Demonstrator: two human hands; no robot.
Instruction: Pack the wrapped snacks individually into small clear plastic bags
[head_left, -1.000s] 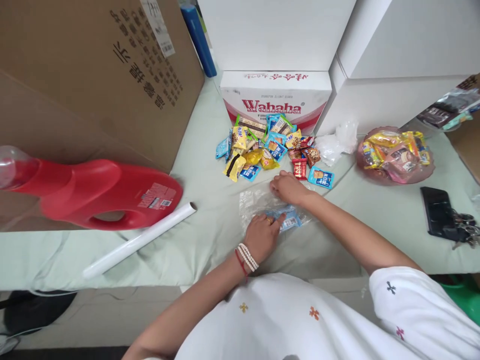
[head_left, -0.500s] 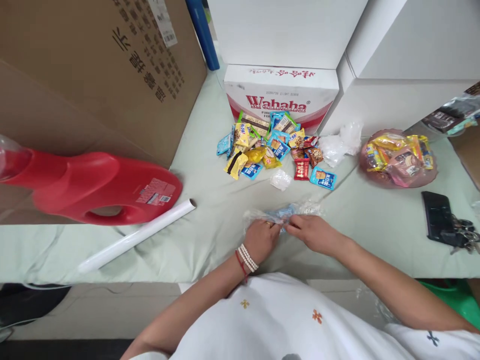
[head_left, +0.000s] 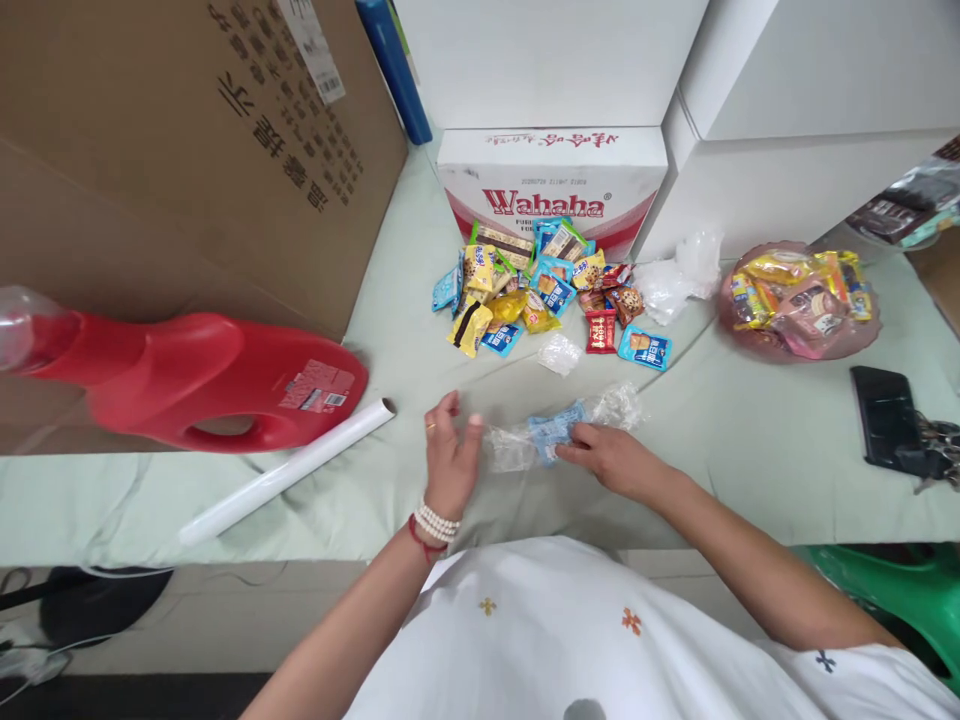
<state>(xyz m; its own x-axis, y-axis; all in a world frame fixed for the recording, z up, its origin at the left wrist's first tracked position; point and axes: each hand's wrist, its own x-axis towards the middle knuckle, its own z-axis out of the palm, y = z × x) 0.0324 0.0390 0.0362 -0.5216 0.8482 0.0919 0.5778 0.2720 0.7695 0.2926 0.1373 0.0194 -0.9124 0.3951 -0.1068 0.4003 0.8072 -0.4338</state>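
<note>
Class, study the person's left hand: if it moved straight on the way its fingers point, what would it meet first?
The left hand points away over bare cloth; first in line is probably the yellow packet at the near edge of the snack pile, though height is unclear.

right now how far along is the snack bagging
Looks done: one filled snack bundle sits at the right. In hand: the right hand holds a clear bag with blue packets inside, left hand open beside it. Left: the loose snack pile by the Wahaha box.
</note>
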